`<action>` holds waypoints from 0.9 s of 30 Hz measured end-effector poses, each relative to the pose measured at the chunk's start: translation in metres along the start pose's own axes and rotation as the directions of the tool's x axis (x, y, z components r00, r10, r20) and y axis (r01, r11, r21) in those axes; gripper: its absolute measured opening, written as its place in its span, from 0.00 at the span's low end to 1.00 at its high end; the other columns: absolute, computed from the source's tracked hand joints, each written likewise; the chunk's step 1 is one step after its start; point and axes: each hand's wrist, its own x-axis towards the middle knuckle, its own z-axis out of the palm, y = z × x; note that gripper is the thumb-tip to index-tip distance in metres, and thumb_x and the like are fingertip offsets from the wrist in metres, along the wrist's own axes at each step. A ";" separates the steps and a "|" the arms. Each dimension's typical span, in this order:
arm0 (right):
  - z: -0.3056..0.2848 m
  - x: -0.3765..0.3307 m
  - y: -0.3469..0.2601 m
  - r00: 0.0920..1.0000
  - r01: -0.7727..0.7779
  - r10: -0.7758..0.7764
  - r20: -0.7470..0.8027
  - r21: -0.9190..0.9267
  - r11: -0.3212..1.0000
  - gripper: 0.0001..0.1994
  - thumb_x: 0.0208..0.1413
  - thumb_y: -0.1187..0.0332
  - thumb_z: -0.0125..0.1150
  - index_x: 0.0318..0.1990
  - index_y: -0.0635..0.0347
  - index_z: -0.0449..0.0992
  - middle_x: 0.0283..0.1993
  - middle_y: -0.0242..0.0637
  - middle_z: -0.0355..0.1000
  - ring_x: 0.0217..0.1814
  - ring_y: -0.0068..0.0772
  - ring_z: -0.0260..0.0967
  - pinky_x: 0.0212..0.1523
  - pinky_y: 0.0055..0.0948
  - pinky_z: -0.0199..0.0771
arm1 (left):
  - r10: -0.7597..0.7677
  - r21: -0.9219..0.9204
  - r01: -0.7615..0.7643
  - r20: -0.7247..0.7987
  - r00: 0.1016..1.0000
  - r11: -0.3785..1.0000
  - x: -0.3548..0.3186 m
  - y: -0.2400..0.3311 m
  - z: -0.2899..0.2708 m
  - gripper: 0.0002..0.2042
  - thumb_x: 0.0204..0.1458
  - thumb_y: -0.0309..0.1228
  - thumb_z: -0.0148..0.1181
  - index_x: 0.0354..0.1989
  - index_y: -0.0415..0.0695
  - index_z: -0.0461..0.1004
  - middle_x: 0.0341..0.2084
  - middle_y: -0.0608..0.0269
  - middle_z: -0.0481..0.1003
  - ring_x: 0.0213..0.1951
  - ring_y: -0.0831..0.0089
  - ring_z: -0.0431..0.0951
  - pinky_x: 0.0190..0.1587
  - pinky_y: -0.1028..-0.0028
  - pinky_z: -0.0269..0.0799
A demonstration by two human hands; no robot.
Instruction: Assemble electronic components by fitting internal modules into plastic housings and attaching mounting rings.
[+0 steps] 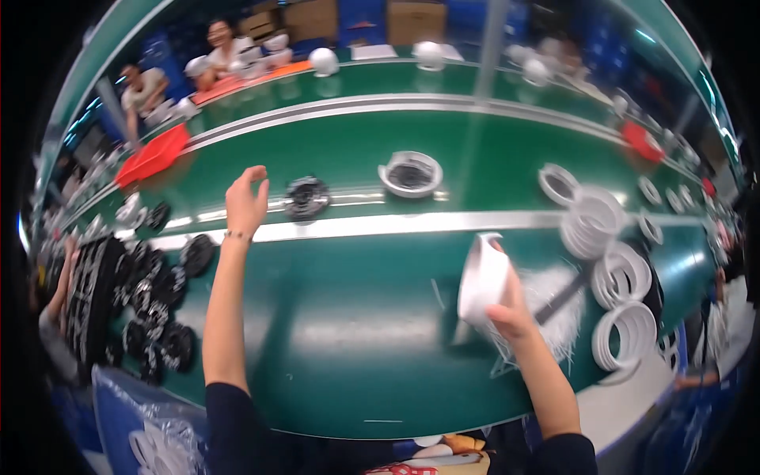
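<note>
My left hand (247, 202) is raised over the near edge of the green conveyor, empty, with its fingers apart from the thumb. Just right of it a black round part (306, 198) lies on the belt, not touched. In my right hand (513, 307) a white plastic ring-shaped housing (481, 279) is gripped by its side and held tilted above the worktop, slightly blurred. Farther along the belt sits a white ring (413, 190) with a black part inside it. Beneath my right hand lies a bundle of thin, clear-white strips (554, 321).
Stacks of white rings (621, 336) stand on the right. Many black round parts (176, 347) are piled on the left, beside a plastic-lined blue bin (150, 423). Red trays (155, 155) sit across the belt, with co-workers (144, 91) beyond. A pale rail (356, 227) divides worktop and belt.
</note>
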 end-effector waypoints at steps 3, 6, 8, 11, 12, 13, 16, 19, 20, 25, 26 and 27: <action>0.003 -0.003 0.004 0.995 -0.098 0.096 0.028 0.088 0.991 0.55 0.24 0.61 0.70 0.61 0.64 0.39 0.58 0.39 0.50 0.60 0.34 0.49 0.58 0.30 0.48 | 0.006 0.296 -0.011 0.018 1.000 0.955 0.000 -0.082 -0.013 0.11 0.42 0.29 0.57 0.35 0.40 0.70 0.32 0.54 0.74 0.36 0.57 0.74 0.39 0.68 0.69; 0.003 0.000 0.001 0.992 -0.125 0.122 0.042 0.076 0.989 0.54 0.24 0.61 0.70 0.61 0.63 0.40 0.58 0.38 0.51 0.59 0.33 0.51 0.58 0.30 0.49 | -0.189 0.257 0.147 0.147 0.971 0.955 -0.006 -0.082 0.050 0.21 0.39 0.38 0.60 0.41 0.38 0.68 0.33 0.51 0.73 0.39 0.57 0.73 0.43 0.67 0.67; 0.013 0.002 0.000 0.990 -0.134 0.129 0.063 0.083 0.988 0.54 0.25 0.61 0.70 0.61 0.64 0.39 0.58 0.38 0.50 0.60 0.32 0.50 0.58 0.30 0.48 | -0.383 0.270 0.333 0.159 0.910 0.904 -0.007 -0.075 0.084 0.28 0.37 0.43 0.61 0.45 0.37 0.66 0.35 0.51 0.73 0.40 0.58 0.72 0.45 0.68 0.66; 0.025 0.006 -0.002 0.990 -0.117 0.109 0.089 0.090 0.989 0.53 0.27 0.60 0.69 0.61 0.65 0.39 0.58 0.38 0.50 0.60 0.33 0.49 0.59 0.30 0.48 | -0.541 0.193 0.511 0.164 0.825 0.838 -0.006 -0.073 0.104 0.29 0.35 0.43 0.62 0.46 0.38 0.66 0.35 0.54 0.74 0.41 0.61 0.73 0.47 0.70 0.65; 0.027 0.007 -0.003 0.991 -0.107 0.099 0.087 0.100 0.989 0.53 0.27 0.60 0.69 0.61 0.65 0.39 0.58 0.38 0.50 0.60 0.32 0.49 0.59 0.30 0.48 | -0.592 0.123 0.579 0.184 0.785 0.806 -0.005 -0.070 0.104 0.29 0.35 0.42 0.63 0.46 0.38 0.66 0.36 0.54 0.74 0.41 0.62 0.73 0.47 0.71 0.65; 0.027 0.010 -0.002 0.993 -0.095 0.085 0.087 0.113 0.989 0.50 0.29 0.59 0.68 0.60 0.65 0.42 0.57 0.38 0.52 0.60 0.32 0.50 0.58 0.29 0.49 | -0.548 0.039 0.552 0.205 0.811 0.833 -0.004 -0.067 0.105 0.24 0.39 0.36 0.62 0.45 0.38 0.67 0.34 0.57 0.74 0.37 0.67 0.74 0.42 0.70 0.69; 0.024 0.023 -0.002 0.997 -0.071 0.062 0.054 0.198 0.978 0.41 0.38 0.61 0.63 0.58 0.65 0.47 0.55 0.38 0.54 0.58 0.30 0.53 0.56 0.27 0.54 | -0.567 -0.551 0.738 0.489 0.663 0.388 -0.013 -0.013 0.103 0.10 0.46 0.23 0.53 0.39 0.38 0.68 0.30 0.62 0.73 0.31 0.74 0.74 0.28 0.73 0.73; 0.026 0.041 0.007 0.994 -0.077 0.091 -0.065 0.194 0.978 0.38 0.42 0.68 0.60 0.59 0.67 0.44 0.54 0.41 0.56 0.56 0.31 0.54 0.56 0.28 0.53 | -0.398 -0.714 0.647 0.529 0.750 0.269 -0.047 0.063 0.096 0.09 0.48 0.22 0.50 0.39 0.37 0.66 0.33 0.61 0.72 0.34 0.75 0.73 0.33 0.76 0.72; 0.037 0.046 0.006 0.993 -0.067 0.077 -0.088 0.117 0.991 0.39 0.41 0.68 0.61 0.59 0.68 0.44 0.54 0.42 0.56 0.56 0.31 0.54 0.55 0.28 0.53 | -0.389 -0.732 0.657 0.560 0.732 0.181 -0.058 0.081 0.091 0.10 0.49 0.22 0.49 0.41 0.37 0.63 0.34 0.62 0.70 0.33 0.76 0.73 0.32 0.77 0.71; 0.072 0.062 0.028 0.994 0.060 -0.056 -0.094 0.037 0.998 0.37 0.37 0.69 0.65 0.55 0.66 0.50 0.47 0.42 0.62 0.48 0.29 0.61 0.48 0.27 0.61 | -0.324 -0.784 0.617 0.601 0.730 -0.064 -0.120 0.135 0.082 0.20 0.42 0.16 0.49 0.44 0.43 0.56 0.38 0.61 0.66 0.40 0.73 0.70 0.36 0.74 0.71; 0.075 0.061 0.024 0.995 0.072 -0.070 -0.067 0.027 0.997 0.39 0.36 0.70 0.66 0.56 0.67 0.48 0.48 0.43 0.62 0.49 0.30 0.61 0.49 0.27 0.61 | -0.298 -0.768 0.637 0.626 0.721 -0.073 -0.125 0.138 0.077 0.22 0.40 0.15 0.49 0.45 0.43 0.55 0.38 0.62 0.65 0.40 0.73 0.70 0.37 0.73 0.71; 0.079 0.059 0.019 0.996 0.083 -0.082 -0.041 0.019 0.996 0.41 0.36 0.71 0.66 0.56 0.68 0.46 0.48 0.43 0.61 0.50 0.30 0.60 0.49 0.28 0.61 | -0.272 -0.750 0.657 0.650 0.709 -0.080 -0.127 0.143 0.071 0.24 0.39 0.14 0.49 0.46 0.44 0.54 0.39 0.62 0.65 0.39 0.73 0.70 0.37 0.72 0.71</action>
